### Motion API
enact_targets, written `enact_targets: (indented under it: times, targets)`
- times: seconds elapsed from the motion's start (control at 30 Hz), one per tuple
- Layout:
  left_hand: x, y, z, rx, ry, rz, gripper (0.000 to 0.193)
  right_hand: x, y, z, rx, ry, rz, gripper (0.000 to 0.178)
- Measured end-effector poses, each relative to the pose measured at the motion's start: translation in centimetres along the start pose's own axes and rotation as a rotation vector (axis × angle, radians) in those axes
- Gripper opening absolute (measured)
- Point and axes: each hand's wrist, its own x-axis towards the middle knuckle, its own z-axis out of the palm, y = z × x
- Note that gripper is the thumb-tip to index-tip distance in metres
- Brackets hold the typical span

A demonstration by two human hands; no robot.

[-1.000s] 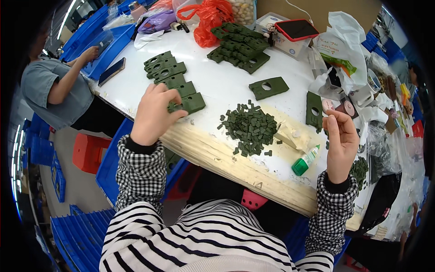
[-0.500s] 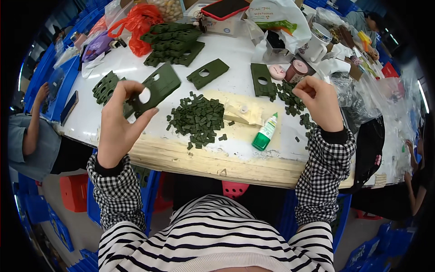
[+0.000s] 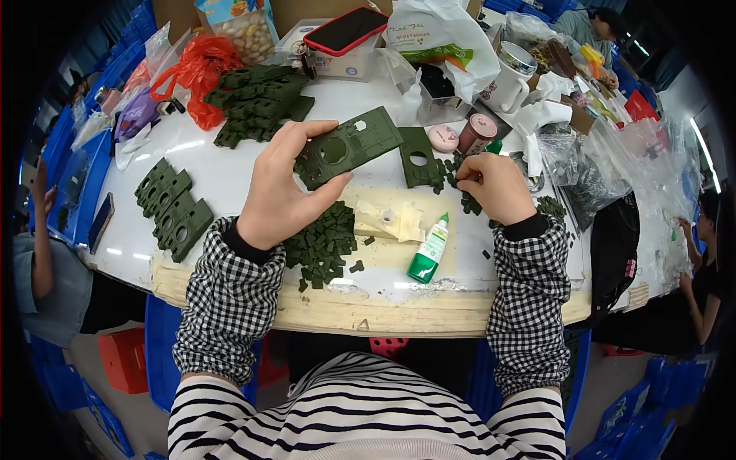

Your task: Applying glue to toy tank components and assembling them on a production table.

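Note:
My left hand grips a dark green plastic hull-like plate between thumb and fingers, tilted above the table. The plate has a large round hole and a smaller cut-out. My right hand is pinched over scattered small dark green pieces; whatever its fingertips hold is hidden. Partly behind my left hand lies a heap of similar small pieces. Another green plate lies flat between the hands. In front of it are a cream block and a green-and-white glue bottle.
Several green plates lie at left, and a bigger stack is farther back. Along the back are a red bag, a phone, a white bag and a mug. Clear plastic bags crowd the right. Other people sit at both sides.
My left hand has moved right, from beside the left plates to the middle, holding a plate there. My right hand has come slightly left over the small pieces. The view has shifted.

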Motion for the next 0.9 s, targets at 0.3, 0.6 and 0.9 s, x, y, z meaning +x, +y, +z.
enact_targets:
  times: [0.3,0.6,0.9]
  targets:
    - [-0.3,0.4,0.6,-0.085,0.055,0.023,0.049,0.3,-0.4,0.0,0.210,0.243,-0.020,0.010]
    - [-0.8,1.5,1.1,-0.111,0.000,0.037,0.052,-1.2,-4.9,-2.1,1.065,0.130,0.089,0.019]
    - [-0.9,1.6,1.4,-0.121,-0.022,0.052,0.054,-1.6,-5.6,-2.0,1.161,0.059,0.068,0.019]
